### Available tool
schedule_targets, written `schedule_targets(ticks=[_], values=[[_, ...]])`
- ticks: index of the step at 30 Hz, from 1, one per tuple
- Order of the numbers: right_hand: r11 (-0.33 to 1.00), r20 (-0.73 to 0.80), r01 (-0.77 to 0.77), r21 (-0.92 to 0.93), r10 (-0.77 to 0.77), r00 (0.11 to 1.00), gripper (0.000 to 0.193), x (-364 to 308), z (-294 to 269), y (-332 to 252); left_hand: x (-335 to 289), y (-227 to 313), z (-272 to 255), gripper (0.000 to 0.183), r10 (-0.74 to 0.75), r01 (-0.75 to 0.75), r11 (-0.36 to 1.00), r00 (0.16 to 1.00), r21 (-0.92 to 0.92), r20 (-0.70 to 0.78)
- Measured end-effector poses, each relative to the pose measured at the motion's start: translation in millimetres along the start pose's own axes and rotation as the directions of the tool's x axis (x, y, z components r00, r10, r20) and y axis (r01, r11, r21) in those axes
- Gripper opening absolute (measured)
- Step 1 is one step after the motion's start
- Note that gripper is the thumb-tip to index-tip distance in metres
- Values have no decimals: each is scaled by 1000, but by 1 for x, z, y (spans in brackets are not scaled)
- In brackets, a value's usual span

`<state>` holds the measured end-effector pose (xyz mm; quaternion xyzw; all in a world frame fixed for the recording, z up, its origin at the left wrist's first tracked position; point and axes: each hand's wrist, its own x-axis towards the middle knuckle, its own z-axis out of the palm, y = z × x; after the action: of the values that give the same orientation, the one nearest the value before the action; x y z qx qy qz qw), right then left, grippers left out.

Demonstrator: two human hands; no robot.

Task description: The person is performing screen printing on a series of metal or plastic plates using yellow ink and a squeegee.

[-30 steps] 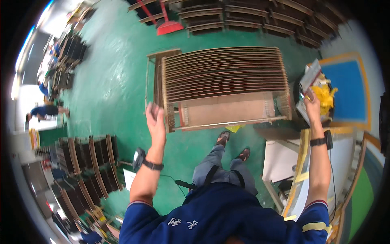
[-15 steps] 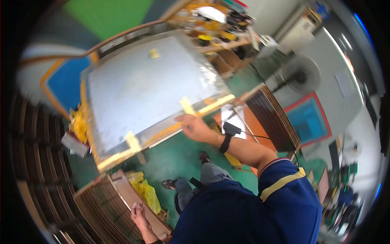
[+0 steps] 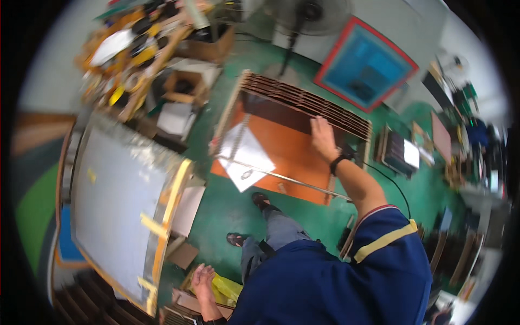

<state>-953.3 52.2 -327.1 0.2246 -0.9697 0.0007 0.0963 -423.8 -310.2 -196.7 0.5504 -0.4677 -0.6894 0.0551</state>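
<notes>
My right hand is stretched forward with its fingers extended and nothing in it, over the near edge of a stack of slatted drying racks. Whether it touches the racks I cannot tell. A dark strap and small device sit on that wrist. Below the racks lies an orange board, with a white sheet bearing a small dark print on its left part. My left hand hangs low near a yellow plastic bag, its fingers loosely bent and seemingly holding nothing.
At left stands a framed screen with yellow tape on its edge. Behind it, a cluttered bench holds tapes and containers. A standing fan and a red-framed blue screen are at the back. A black cable hangs beside my right arm.
My view has turned right. My right hand has left the edge of the taped screen and reached over to the racks. My left hand still hangs low.
</notes>
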Motion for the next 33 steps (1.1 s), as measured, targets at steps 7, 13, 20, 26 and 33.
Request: schedule_targets(ticks=[7, 13, 20, 26, 33], values=[[998, 38, 49, 42, -51, 998, 16, 54, -20, 67, 62, 66, 97, 38, 30, -83, 964, 978, 254, 207], [949, -204, 152, 276, -97, 974, 11, 68, -208, 64, 79, 130, 227, 36, 144, -335, 917, 786, 218, 602], [836, -292, 446, 320, -361, 886, 35, -16, -297, -140, 22, 169, 335, 36, 376, -55, 885, 669, -462, 641], [734, 32, 336, 590, -438, 899, 43, 44, -310, -172, 99, 154, 171, 40, 386, -62, 792, 822, -608, 419], [387, 534, -376, 842, -696, 480, 56, 70, -257, -290, 93, 137, -30, 50, 498, -237, 692, 841, -682, 214]])
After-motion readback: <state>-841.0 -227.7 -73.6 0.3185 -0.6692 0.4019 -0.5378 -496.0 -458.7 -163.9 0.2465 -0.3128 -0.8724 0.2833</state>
